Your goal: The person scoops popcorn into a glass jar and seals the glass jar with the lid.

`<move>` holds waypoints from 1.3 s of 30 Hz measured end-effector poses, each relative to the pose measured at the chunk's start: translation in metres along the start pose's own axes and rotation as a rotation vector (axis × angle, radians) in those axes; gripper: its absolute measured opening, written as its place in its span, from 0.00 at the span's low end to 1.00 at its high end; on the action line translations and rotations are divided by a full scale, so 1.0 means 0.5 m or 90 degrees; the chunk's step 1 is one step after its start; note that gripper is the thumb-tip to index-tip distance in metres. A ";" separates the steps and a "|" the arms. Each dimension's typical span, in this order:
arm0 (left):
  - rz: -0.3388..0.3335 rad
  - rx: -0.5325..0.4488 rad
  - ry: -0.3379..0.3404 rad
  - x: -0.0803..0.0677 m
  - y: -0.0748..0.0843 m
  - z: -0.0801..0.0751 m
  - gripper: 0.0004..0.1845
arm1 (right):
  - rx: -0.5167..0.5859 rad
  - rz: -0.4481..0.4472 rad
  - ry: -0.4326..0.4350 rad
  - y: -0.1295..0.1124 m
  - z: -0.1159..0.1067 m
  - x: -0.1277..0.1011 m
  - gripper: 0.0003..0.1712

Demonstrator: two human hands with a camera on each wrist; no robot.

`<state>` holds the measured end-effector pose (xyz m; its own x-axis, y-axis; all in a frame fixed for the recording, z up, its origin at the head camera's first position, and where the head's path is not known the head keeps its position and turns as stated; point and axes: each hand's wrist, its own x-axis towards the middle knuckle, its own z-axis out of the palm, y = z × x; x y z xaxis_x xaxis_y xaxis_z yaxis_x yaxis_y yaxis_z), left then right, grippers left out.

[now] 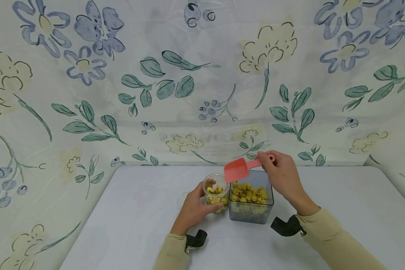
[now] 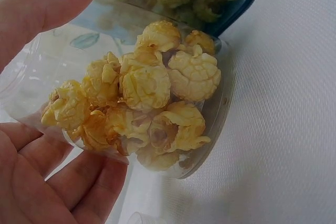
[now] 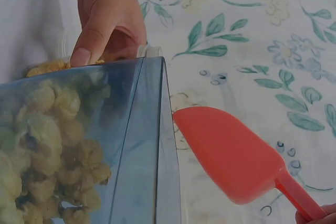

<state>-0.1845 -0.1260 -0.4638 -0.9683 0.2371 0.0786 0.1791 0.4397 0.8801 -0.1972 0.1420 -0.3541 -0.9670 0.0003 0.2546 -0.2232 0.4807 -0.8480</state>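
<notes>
My left hand [image 1: 193,210] grips a small clear jar [image 1: 216,193] partly filled with yellow popcorn [image 2: 142,103]; its fingers [image 2: 47,3] wrap the jar's wall. My right hand [image 1: 281,174] pinches the handle of a pink scoop [image 1: 237,170], whose bowl hangs tilted just above the jar's mouth and the left rim of a square blue-tinted container [image 1: 251,204] holding more popcorn [image 1: 248,193]. In the right wrist view the scoop [image 3: 236,156] shows its underside beside the container's wall [image 3: 105,140]. The jar stands touching the container's left side.
Both containers stand on a white table [image 1: 128,217] draped behind and at the sides by a floral cloth [image 1: 155,86]. Black wrist-camera mounts [image 1: 287,226] sit at each cuff.
</notes>
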 end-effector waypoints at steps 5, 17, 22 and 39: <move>0.000 0.004 0.002 0.000 -0.003 0.001 0.42 | -0.010 -0.005 0.007 0.006 -0.011 -0.003 0.22; -0.004 -0.001 -0.002 0.000 -0.002 0.005 0.44 | -0.031 0.007 0.024 0.014 -0.043 -0.012 0.22; -0.008 0.007 0.003 0.000 -0.002 0.005 0.44 | -0.055 -0.005 0.032 0.018 -0.049 -0.013 0.22; -0.007 0.013 0.011 0.005 -0.001 0.005 0.43 | -0.111 -0.047 0.027 0.030 -0.062 -0.019 0.20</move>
<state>-0.1868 -0.1236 -0.4651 -0.9731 0.2172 0.0769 0.1716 0.4604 0.8710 -0.1876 0.1766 -0.3548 -0.9418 -0.0049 0.3362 -0.2652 0.6255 -0.7338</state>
